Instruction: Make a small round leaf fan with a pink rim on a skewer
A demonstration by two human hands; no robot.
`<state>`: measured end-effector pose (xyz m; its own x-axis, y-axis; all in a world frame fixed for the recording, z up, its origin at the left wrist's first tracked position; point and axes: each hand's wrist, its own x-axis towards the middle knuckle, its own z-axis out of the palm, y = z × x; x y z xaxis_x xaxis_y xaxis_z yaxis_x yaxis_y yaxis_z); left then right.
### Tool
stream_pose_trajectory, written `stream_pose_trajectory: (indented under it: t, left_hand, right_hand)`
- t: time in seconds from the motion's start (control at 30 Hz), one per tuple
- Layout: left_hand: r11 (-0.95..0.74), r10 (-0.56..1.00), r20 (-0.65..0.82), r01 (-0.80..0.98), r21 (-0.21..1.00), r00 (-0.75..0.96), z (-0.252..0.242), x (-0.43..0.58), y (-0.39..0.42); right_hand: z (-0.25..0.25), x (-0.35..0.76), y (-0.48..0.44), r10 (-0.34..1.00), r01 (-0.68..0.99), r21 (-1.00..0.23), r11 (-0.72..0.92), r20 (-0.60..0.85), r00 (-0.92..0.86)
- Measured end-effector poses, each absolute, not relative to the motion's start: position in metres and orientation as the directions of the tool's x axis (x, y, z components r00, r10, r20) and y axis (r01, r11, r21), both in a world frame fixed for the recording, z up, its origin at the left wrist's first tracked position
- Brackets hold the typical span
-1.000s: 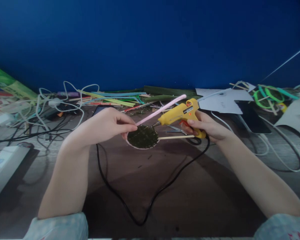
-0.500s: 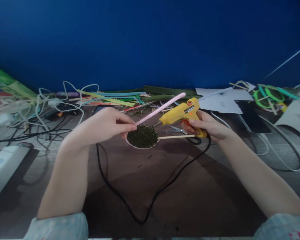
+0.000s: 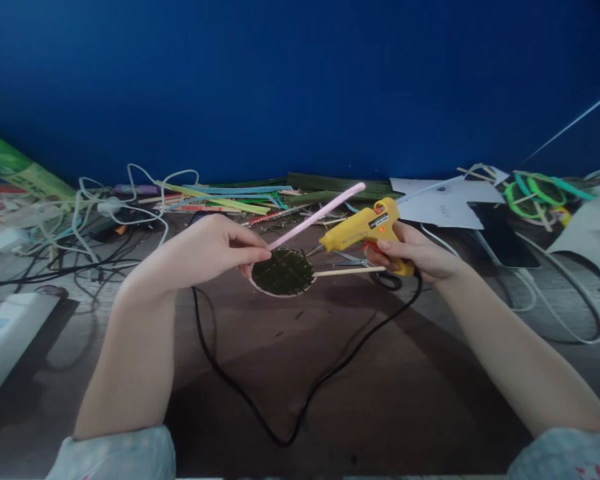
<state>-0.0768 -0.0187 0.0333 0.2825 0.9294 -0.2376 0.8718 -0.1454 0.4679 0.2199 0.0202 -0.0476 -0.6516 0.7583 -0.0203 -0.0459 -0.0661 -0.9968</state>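
Observation:
Between thumb and fingers, my left hand (image 3: 225,250) pinches the left edge of a round disc (image 3: 283,272) with a dark green, leafy-looking face and a pale rim. A pink pipe cleaner (image 3: 320,215) rises to the upper right from the same pinch. From the disc's right side a thin wooden stick (image 3: 350,272) sticks out. My right hand (image 3: 410,250) is wrapped round the handle of a yellow glue gun (image 3: 363,227), fingers near its red trigger. The gun's nozzle points left, close to the disc's upper right rim; whether it touches, I cannot tell.
The gun's black cord (image 3: 280,440) loops over the dark table. Scissors (image 3: 350,259) lie behind the disc. At the back are coloured pipe cleaners (image 3: 230,193), white paper (image 3: 435,203) and a phone (image 3: 507,240). Tangled white cables and a power strip (image 3: 10,333) lie left.
The disc and pink pipe cleaner have shifted slightly left with my left hand. The glue gun stays nearly in place, its nozzle still by the rim.

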Motion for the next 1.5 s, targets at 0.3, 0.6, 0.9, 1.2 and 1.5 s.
stream_pose_trajectory:
  t: [0.3, 0.6, 0.9, 1.2, 1.5]
  left_hand:
    - [-0.152, 0.932, -0.227, 0.871, 0.468, 0.284, 0.033, -0.077, -0.018]
    - [-0.139, 0.934, -0.232, 0.873, 0.468, 0.273, 0.034, -0.075, -0.019]
    - [-0.178, 0.908, -0.230, 0.820, 0.544, 0.349, 0.028, -0.068, -0.018]
    - [-0.223, 0.859, -0.266, 0.787, 0.575, 0.438, 0.020, -0.063, -0.015]
    - [-0.211, 0.801, -0.324, 0.744, 0.635, 0.503, 0.012, -0.059, -0.012]
  right_hand:
    - [-0.047, 0.224, 0.023, 0.746, 0.001, -0.997, -0.075, -0.057, -0.663]
    - [-0.057, 0.222, 0.029, 0.778, 0.076, -0.987, -0.139, -0.157, -0.608]
    - [-0.078, 0.203, 0.030, 0.729, 0.236, -0.941, -0.245, -0.339, -0.595]
    - [-0.084, 0.194, 0.026, 0.833, 0.608, -0.720, 0.334, -0.075, -0.548]
    - [-0.046, 0.194, 0.009, 0.794, 0.399, -0.872, 0.282, -0.021, -0.608]
